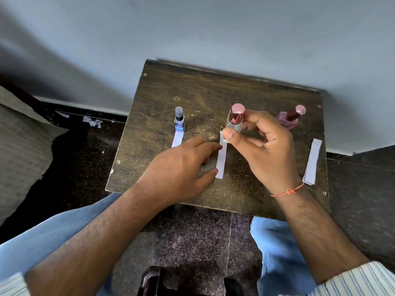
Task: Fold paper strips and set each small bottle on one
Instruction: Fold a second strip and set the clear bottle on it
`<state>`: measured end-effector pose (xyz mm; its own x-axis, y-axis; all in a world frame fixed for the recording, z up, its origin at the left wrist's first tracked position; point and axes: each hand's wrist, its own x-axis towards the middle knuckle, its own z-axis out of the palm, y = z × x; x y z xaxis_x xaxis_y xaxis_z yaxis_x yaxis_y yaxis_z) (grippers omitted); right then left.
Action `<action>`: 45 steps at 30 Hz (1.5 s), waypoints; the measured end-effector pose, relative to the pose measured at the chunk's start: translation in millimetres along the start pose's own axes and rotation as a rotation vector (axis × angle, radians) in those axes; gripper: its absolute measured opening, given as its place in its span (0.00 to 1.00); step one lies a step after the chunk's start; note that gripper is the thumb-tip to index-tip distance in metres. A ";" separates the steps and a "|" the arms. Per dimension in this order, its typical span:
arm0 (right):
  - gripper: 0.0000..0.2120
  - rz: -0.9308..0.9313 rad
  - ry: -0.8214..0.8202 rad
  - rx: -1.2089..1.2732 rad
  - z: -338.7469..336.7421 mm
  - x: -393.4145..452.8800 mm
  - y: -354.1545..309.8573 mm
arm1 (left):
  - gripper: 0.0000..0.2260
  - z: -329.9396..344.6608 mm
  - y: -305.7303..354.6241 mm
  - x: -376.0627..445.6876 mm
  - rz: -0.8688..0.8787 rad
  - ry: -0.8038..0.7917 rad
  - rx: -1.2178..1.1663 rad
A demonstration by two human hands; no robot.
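My right hand [263, 146] grips a small clear bottle with a pink metallic cap [235, 118], held at the far end of a white folded paper strip [221, 161] in the middle of the dark wooden table [213, 97]. My left hand [181, 167] rests on the table with fingertips touching that strip's left edge. A blue bottle with a clear cap [179, 120] stands on the far end of another white strip [177, 138] to the left. A pink bottle [289, 118] stands at the back right, partly hidden by my right hand.
A stack of white paper strips [312, 162] lies near the table's right edge. The grey wall stands right behind the table. Paper scraps [93, 121] lie on the dark floor to the left, beside a cushion [19, 146]. My knees sit under the table's near edge.
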<state>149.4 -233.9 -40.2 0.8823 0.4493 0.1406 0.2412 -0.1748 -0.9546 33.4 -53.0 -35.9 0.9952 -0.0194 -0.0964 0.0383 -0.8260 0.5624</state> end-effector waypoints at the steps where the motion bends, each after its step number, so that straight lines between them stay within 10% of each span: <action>1: 0.15 0.009 0.002 -0.020 -0.4 0.5 1.7 | 0.24 0.2 -0.1 -0.2 0.011 0.007 0.019; 45: 0.18 0.092 -0.030 -0.229 -5.3 3.0 18.0 | 0.25 3.5 -1.7 2.5 0.001 -0.056 0.125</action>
<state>158.5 -240.3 -55.5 0.8931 0.4477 0.0451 0.2491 -0.4086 -0.8781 35.6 -53.6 -40.0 0.9884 -0.0493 -0.1437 0.0220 -0.8895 0.4564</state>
